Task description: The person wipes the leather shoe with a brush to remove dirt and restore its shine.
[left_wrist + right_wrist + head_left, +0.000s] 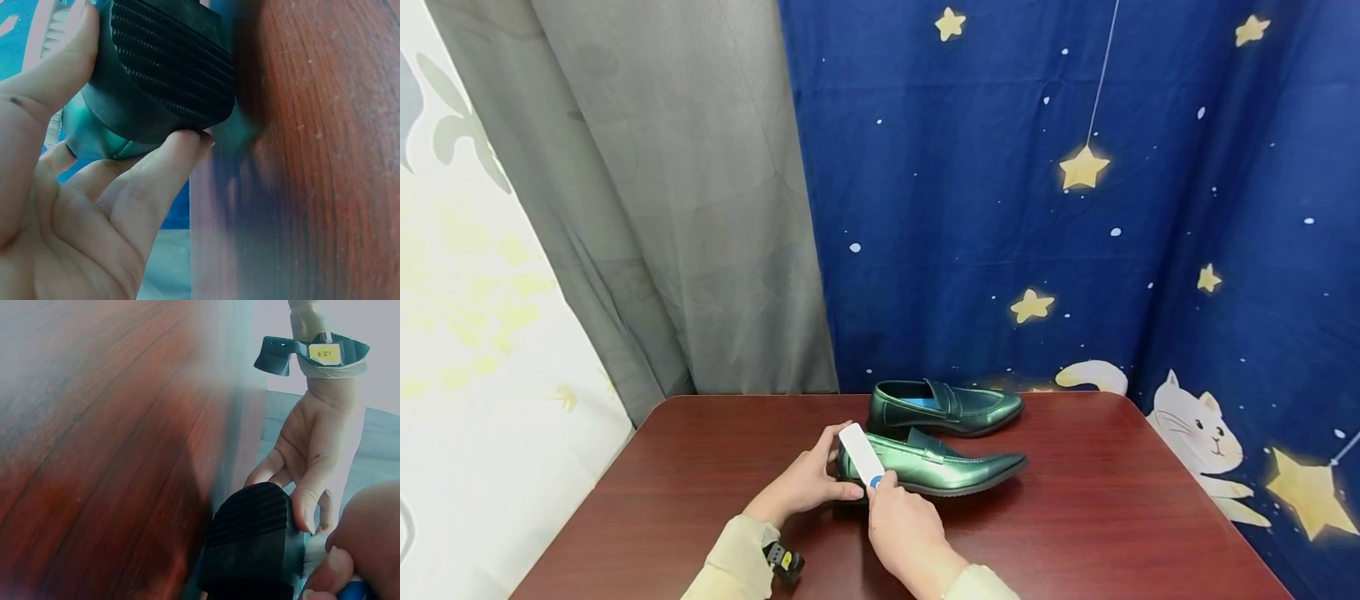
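My left hand [805, 485] grips the heel end of a shiny green loafer [951, 473], thumb on the near side and fingers around the back. In the left wrist view the ridged black heel [172, 69] faces the camera, held off the table. With my right hand [910, 529] I hold a white brush [861, 454] with a blue part at the grip. Its pale bristles [314, 555] are against the shoe's side near the heel in the right wrist view. A matching green loafer [970, 408] stands just behind, with a blue insole.
Both shoes are over a reddish-brown wooden table [1112, 517]. A grey curtain [700, 208] and a blue star-patterned curtain [962, 208] hang behind the table's far edge. A black wrist device [784, 560] sits on my left wrist.
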Tool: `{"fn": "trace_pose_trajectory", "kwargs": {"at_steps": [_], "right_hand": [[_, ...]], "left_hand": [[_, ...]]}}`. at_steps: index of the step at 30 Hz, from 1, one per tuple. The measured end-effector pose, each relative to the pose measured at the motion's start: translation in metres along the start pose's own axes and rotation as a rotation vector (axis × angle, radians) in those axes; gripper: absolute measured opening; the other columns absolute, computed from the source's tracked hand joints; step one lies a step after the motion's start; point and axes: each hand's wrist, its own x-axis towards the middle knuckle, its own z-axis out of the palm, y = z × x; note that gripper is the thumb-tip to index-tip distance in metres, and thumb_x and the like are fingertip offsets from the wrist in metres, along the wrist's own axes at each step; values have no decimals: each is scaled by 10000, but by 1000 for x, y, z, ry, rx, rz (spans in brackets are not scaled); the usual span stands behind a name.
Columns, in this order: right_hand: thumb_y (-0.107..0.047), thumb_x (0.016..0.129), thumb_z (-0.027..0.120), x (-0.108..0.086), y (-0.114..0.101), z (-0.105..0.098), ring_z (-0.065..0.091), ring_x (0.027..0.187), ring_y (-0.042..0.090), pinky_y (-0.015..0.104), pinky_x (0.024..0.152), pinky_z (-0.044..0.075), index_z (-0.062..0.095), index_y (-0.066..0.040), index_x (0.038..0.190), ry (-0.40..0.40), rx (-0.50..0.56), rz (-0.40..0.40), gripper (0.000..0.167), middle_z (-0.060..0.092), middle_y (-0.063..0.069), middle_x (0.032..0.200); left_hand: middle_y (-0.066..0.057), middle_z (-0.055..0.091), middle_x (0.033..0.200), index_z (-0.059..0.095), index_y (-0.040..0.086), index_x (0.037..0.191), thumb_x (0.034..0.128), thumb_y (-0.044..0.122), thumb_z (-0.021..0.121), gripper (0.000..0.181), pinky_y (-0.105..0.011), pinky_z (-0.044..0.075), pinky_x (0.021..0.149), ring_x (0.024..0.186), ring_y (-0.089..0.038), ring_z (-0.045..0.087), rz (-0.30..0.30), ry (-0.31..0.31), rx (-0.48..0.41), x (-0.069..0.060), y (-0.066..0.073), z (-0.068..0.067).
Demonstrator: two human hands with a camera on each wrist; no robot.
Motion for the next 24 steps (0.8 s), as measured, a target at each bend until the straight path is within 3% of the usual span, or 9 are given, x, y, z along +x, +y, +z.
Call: {"fn": "trace_pose_trajectory", "kwargs": {"at_steps": [10, 16, 24], "right_hand": [[-317, 1031, 564, 1, -1, 2, 641, 539, 247, 384, 449, 463, 540, -38, 939, 25, -29, -27, 295, 607, 80, 634], [-363, 1032, 557, -3, 8, 2, 626, 532, 244, 377, 440, 435, 498, -97, 890, -6, -45, -23, 307, 584, 63, 607], [-362, 1005, 603, -12, 28, -1, 566, 452, 230, 349, 384, 351, 470, -131, 860, 123, -103, -135, 304, 560, 29, 555]], "left_hand": [[-220, 624, 1361, 271, 159, 1512, 762, 262, 904, 986, -236, 529, 796, 940, -158, 685, 2, -6, 8, -2, 1, 0], [-245, 572, 1417, 234, 174, 1554, 771, 236, 896, 1028, -233, 550, 804, 1057, -198, 672, 22, -18, -19, -4, 1, 2], [-278, 527, 1454, 228, 166, 1572, 783, 226, 889, 1031, -360, 587, 859, 1147, -287, 675, 18, -16, -16, -5, 3, 2]]}}
